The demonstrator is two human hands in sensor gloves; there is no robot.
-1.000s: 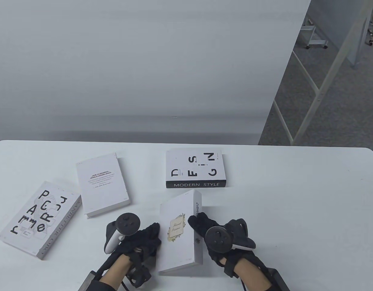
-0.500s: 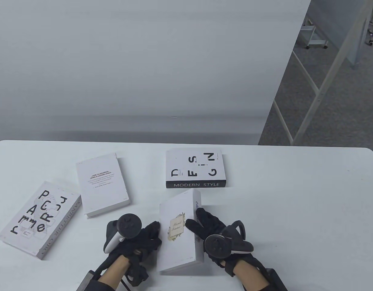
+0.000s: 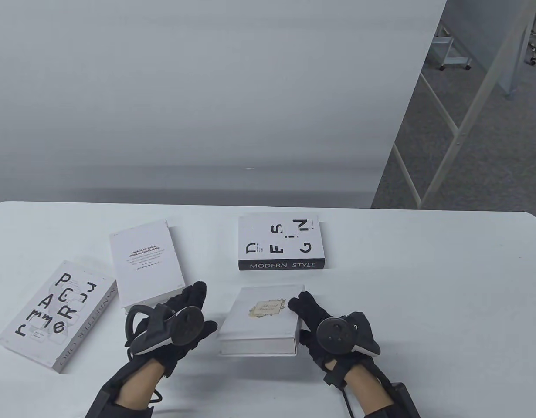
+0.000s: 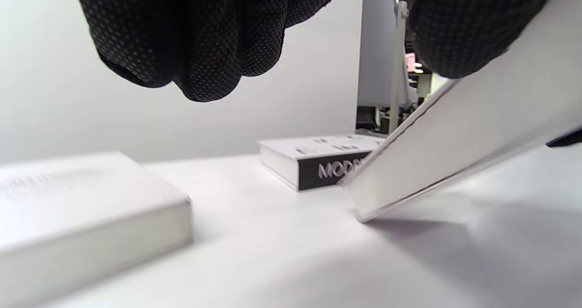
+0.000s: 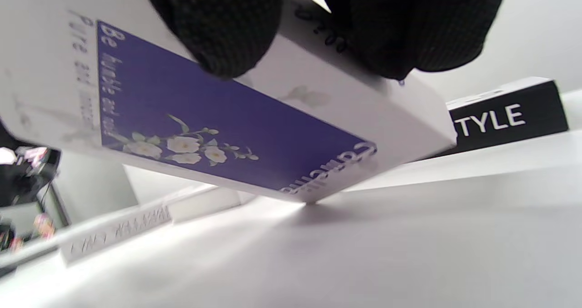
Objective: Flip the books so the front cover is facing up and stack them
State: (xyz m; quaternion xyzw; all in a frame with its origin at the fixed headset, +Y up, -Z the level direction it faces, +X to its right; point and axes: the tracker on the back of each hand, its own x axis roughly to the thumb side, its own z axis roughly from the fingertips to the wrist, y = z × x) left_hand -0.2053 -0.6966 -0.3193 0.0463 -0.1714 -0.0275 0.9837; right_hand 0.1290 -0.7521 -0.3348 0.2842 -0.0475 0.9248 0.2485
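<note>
The white book with a floral frame label (image 3: 259, 324) is front cover up at the near middle of the table. My right hand (image 3: 300, 305) grips its right edge, fingers on the cover. In the right wrist view its blue flowered spine (image 5: 227, 117) is tilted, one corner on the table. My left hand (image 3: 194, 305) is open, fingers spread, just left of this book and over the near corner of the plain white book (image 3: 148, 265). In the left wrist view the held book (image 4: 454, 153) slants up to the right; I cannot tell whether my thumb touches it.
The black-spined "Modern Style" book (image 3: 281, 244) lies behind the held book, also in the left wrist view (image 4: 318, 162) and the right wrist view (image 5: 504, 112). A book with large scattered letters (image 3: 59, 313) lies at the far left. The table's near edge is close.
The floral book has turned from lengthwise to crosswise and come down lower. My left hand has let go of its left edge and moved left. My right hand has kept hold.
</note>
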